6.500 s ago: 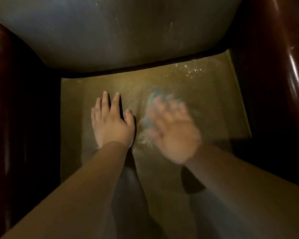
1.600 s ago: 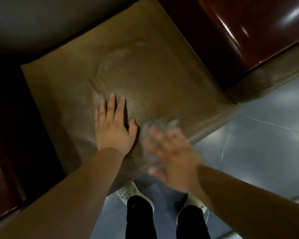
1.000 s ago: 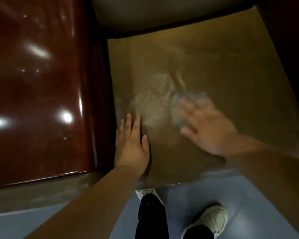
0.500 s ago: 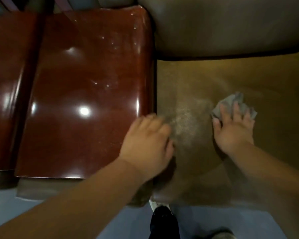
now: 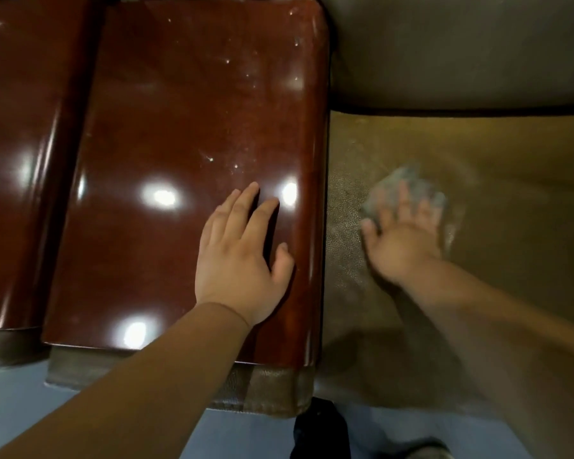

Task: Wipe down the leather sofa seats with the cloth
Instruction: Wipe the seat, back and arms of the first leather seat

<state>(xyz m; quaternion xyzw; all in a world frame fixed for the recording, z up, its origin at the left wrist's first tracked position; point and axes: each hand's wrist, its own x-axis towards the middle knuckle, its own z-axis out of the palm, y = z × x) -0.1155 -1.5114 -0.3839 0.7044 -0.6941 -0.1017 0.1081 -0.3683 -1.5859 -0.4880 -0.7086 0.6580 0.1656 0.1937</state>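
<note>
Olive-brown leather sofa seat (image 5: 511, 167) mid-wipe, glossy armrest alongside.

Biggest thing is the seat, soft and grainy; left of it is a shiny reddish-brown armrest (image 5: 186, 127), hard and rounded at the edges. Left hand (image 5: 239, 256) lies flat on the armrest, fingers straight, holding nothing. Right hand (image 5: 401, 240) is blurry, fingers spread, pressing a crumpled grey cloth (image 5: 408, 183) onto the seat near its armrest side. Cloth pokes out past the fingertips toward the backrest (image 5: 461, 48), so most unwiped leather looks to lie to its right, I'd guess.
</note>
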